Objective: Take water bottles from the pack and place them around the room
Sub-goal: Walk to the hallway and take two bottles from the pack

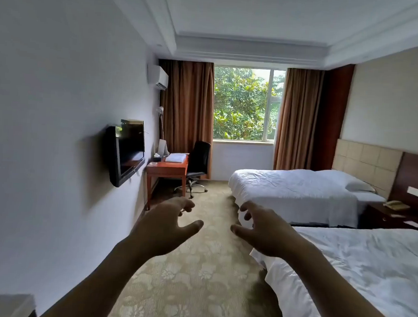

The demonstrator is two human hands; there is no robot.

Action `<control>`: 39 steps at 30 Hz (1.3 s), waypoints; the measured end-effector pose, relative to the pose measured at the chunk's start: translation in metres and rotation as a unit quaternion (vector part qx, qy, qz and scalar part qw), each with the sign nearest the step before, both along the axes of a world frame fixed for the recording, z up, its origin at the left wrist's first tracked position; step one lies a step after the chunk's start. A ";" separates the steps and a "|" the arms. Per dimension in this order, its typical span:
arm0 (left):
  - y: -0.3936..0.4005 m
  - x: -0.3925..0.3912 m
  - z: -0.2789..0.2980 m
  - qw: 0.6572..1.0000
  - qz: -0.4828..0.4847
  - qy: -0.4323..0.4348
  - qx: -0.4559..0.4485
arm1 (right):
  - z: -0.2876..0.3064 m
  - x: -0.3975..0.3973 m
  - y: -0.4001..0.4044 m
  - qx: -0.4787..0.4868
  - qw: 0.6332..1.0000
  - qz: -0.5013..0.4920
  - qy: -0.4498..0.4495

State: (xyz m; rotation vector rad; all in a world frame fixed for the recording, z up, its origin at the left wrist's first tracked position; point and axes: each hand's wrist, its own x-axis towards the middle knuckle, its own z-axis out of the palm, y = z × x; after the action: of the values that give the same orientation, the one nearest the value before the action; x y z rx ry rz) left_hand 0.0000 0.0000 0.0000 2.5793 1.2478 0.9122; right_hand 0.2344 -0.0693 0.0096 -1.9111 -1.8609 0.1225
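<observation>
Both my arms reach forward at chest height over the patterned carpet. My left hand (167, 225) is open, fingers curled loosely and thumb out, with nothing in it. My right hand (263, 231) is open the same way, thumb pointing left toward the other hand, and holds nothing. No water bottle and no pack of bottles shows anywhere in this view.
A wall-mounted TV (127, 151) hangs on the left wall. Beyond it stand a red wooden desk (166, 171) and a black office chair (198, 163) by the window. Two white beds (296, 190) (357, 277) fill the right side, with a dark nightstand (393, 215) between them. A carpeted aisle (195, 280) runs ahead.
</observation>
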 end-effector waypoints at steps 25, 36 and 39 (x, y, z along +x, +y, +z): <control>0.552 0.231 -0.007 0.999 0.036 0.009 -0.027 | -0.014 0.221 0.561 -0.003 0.999 0.031 -0.008; 0.829 0.270 0.018 1.000 0.024 0.004 0.000 | 0.017 0.260 0.831 0.017 0.999 0.026 -0.015; 0.885 0.274 0.024 1.000 0.029 0.007 0.004 | 0.020 0.265 0.890 0.028 0.999 0.024 -0.003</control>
State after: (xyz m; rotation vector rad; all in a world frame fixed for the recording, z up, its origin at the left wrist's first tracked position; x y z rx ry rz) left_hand 0.2738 0.8846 0.0241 2.5734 1.3326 0.9128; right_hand 0.4992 0.8211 0.0293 -1.8330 -1.8939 0.0802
